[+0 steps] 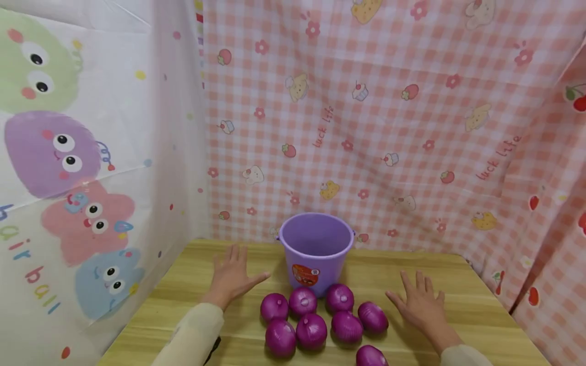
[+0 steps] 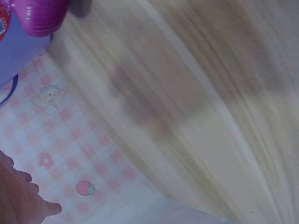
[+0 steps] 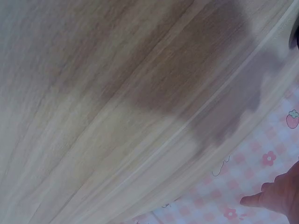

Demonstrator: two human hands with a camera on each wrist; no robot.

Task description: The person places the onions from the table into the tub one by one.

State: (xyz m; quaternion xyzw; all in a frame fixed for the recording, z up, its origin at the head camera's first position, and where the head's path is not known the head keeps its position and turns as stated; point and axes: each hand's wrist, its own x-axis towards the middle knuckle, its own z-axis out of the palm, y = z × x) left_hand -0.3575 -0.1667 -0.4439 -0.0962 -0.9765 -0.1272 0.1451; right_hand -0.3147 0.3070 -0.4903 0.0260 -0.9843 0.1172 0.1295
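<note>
A purple bucket point(image 1: 316, 259) with a red label stands toward the back of the wooden table. Several purple-red onions point(image 1: 312, 331) lie in front of it, one of them point(image 1: 371, 356) cut off by the lower frame edge. To the left of the bucket and onions is my left hand point(image 1: 232, 276), palm down with fingers spread and thumb toward the bucket. My right hand point(image 1: 422, 303) is spread in the same way right of the onions. Neither hand holds anything. In the left wrist view, part of the bucket point(image 2: 21, 56) and an onion point(image 2: 39, 16) show at the upper left.
A pink checked cloth point(image 1: 389, 127) with small printed pictures hangs behind the wooden table point(image 1: 476, 315). On the left hangs a white sheet point(image 1: 151, 203) with cartoon figures. Another printed cloth point(image 1: 558, 254) hangs along the right side.
</note>
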